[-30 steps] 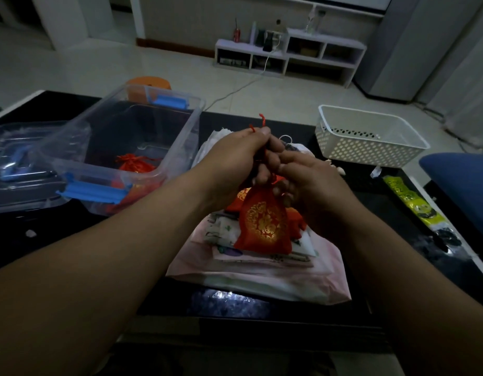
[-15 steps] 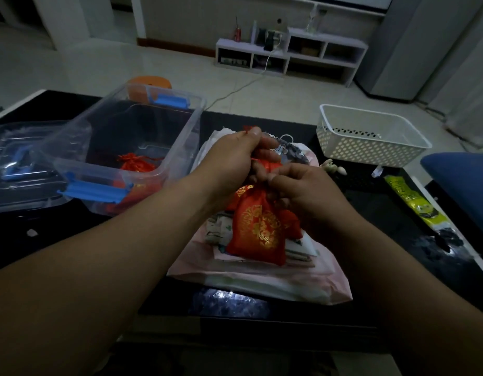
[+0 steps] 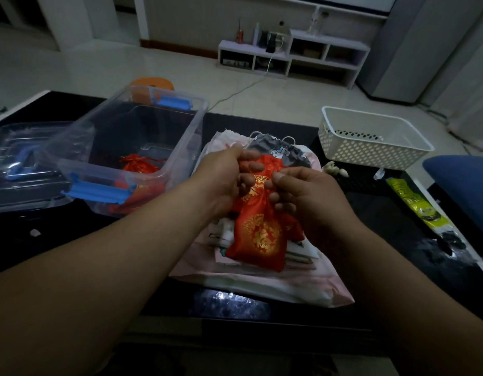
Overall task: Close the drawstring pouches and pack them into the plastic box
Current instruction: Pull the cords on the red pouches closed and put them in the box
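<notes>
Hands meet above the table, our left hand (image 3: 224, 180) and right hand (image 3: 297, 196) both pinching the neck of a gold-printed pouch (image 3: 262, 237) over a pile of unpacked pouches (image 3: 262, 283), while a red pouch (image 3: 137, 165) already lies in the plastic box (image 3: 93, 169), so we judge most remains

Red gold-printed pouch (image 3: 259, 240), neck bunched, upright right of open clear plastic box (image 3: 72, 156) with another red pouch (image 3: 137, 165) inside.

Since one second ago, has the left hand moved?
Yes. The left hand has dropped lower in view against the white basket, gripping the red pouch.
</notes>
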